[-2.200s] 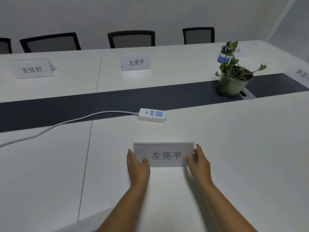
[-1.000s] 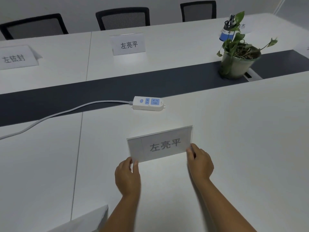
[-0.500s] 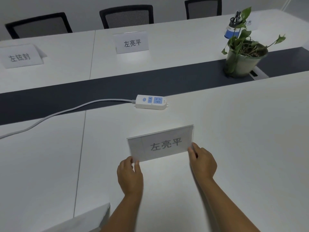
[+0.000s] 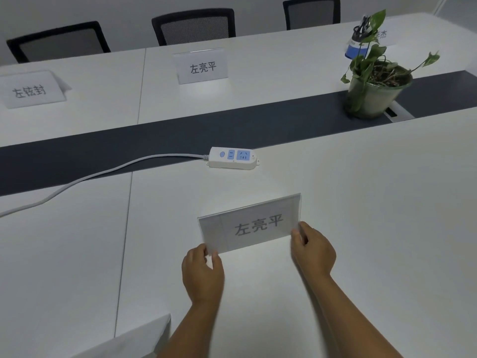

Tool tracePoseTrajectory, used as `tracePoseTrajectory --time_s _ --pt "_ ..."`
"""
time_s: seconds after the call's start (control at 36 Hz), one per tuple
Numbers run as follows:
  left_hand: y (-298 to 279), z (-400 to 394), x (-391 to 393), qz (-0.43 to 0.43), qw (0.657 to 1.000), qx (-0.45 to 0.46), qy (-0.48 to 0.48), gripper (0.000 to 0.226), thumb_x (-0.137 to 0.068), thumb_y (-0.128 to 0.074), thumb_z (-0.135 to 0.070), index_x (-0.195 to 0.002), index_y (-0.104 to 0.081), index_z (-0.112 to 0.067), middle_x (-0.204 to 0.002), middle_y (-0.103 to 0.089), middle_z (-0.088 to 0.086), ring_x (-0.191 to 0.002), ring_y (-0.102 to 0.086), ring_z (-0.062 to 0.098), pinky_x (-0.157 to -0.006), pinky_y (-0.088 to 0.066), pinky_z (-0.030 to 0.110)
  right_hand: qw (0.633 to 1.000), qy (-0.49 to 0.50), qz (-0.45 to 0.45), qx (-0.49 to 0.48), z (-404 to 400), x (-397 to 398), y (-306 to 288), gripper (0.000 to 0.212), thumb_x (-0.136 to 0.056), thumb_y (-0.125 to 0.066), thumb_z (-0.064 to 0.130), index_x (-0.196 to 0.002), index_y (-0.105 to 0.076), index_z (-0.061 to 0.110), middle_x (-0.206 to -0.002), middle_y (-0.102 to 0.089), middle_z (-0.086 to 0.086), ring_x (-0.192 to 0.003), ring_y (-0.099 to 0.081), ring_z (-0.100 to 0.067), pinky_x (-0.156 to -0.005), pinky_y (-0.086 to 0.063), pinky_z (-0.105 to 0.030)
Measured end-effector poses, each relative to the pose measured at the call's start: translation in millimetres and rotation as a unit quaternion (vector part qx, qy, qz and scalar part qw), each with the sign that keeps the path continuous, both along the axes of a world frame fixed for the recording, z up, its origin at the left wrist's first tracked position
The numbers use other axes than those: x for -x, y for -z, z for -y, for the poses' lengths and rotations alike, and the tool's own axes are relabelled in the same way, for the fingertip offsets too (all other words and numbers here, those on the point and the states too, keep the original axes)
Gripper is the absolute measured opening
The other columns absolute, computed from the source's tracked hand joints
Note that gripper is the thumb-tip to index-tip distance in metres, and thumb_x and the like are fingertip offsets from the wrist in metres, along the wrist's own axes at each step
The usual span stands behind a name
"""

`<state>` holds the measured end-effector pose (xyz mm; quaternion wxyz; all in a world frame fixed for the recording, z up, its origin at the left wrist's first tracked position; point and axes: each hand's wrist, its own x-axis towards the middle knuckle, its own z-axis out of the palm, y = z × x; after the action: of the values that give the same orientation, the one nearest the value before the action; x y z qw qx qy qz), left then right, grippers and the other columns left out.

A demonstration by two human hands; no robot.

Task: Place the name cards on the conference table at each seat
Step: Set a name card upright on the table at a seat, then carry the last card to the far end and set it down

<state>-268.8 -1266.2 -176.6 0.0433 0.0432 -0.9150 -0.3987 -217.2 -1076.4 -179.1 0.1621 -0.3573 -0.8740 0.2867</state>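
A clear acrylic name card (image 4: 251, 223) with grey printed characters stands on the white conference table (image 4: 374, 215), slightly rotated, its right end farther from me. My left hand (image 4: 202, 273) pinches its lower left corner. My right hand (image 4: 313, 248) grips its lower right corner. Two more name cards stand on the far side: one in the middle (image 4: 202, 66) and one at far left (image 4: 32, 89). A fourth card (image 4: 382, 34) is partly hidden behind the plant.
A white power strip (image 4: 232, 157) with its cable (image 4: 85, 178) lies just beyond the card, by the dark centre strip (image 4: 154, 143). A potted plant (image 4: 375, 86) stands at right, a blue pen holder (image 4: 357, 46) behind it. Three black chairs (image 4: 193, 25) line the far side. White paper (image 4: 134, 339) shows bottom left.
Both hands slid from the card's sides to its lower corners. The card turned slightly, right end moving away from me. It has barely moved in the last half second.
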Motion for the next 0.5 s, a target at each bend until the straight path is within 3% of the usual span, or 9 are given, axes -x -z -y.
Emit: tracePoseTrajectory --time_s 0.08,0.19,0.31,0.5 --pt "-1.0 2.4 -4.0 0.001 1.000 -0.009 0.009 0.015 -0.072 -0.052 -0.013 -0.073 -0.057 0.002 -0.070 -0.050 0.008 -0.071 -0.045 0.027 -0.064 -0.033 0.031 0.999 -0.013 -0.020 0.028 3.2 -4.0 -6.8 0.027 -0.069 -0.037 0.025 -0.049 -0.019 0.025 -0.047 -0.025 0.004 -0.046 -0.025 -0.014 -0.044 -0.016 -0.025" --pt "-0.5 5.2 -8.1 -0.005 1.000 -0.023 0.020 0.008 -0.065 -0.044 -0.015 -0.064 -0.043 -0.007 -0.069 -0.044 0.008 -0.070 -0.041 0.026 -0.062 -0.031 0.032 0.998 -0.036 -0.020 0.046 1.7 -8.5 -6.7 0.027 -0.066 -0.041 0.024 -0.048 -0.020 0.026 -0.048 -0.027 0.005 -0.046 -0.026 -0.010 -0.045 -0.018 -0.025" --pt "1.5 5.8 -7.3 -0.004 1.000 -0.026 0.012 0.020 -0.067 -0.042 -0.014 -0.068 -0.052 0.003 -0.071 -0.046 0.009 -0.072 -0.043 0.029 -0.064 -0.032 0.033 0.998 -0.036 -0.023 0.047 1.0 -9.3 -5.3 0.027 -0.065 -0.042 0.024 -0.048 -0.022 0.026 -0.048 -0.028 0.005 -0.046 -0.028 -0.010 -0.045 -0.021 -0.025" --pt "0.4 5.8 -6.5 -0.002 1.000 -0.021 0.008 0.023 -0.068 -0.042 -0.015 -0.070 -0.054 0.005 -0.071 -0.050 0.013 -0.072 -0.044 0.029 -0.064 -0.033 0.034 0.998 -0.047 -0.022 0.046 0.4 -11.7 -3.4 0.026 -0.066 -0.043 0.025 -0.049 -0.023 0.027 -0.048 -0.029 0.005 -0.047 -0.029 -0.010 -0.045 -0.022 -0.025"
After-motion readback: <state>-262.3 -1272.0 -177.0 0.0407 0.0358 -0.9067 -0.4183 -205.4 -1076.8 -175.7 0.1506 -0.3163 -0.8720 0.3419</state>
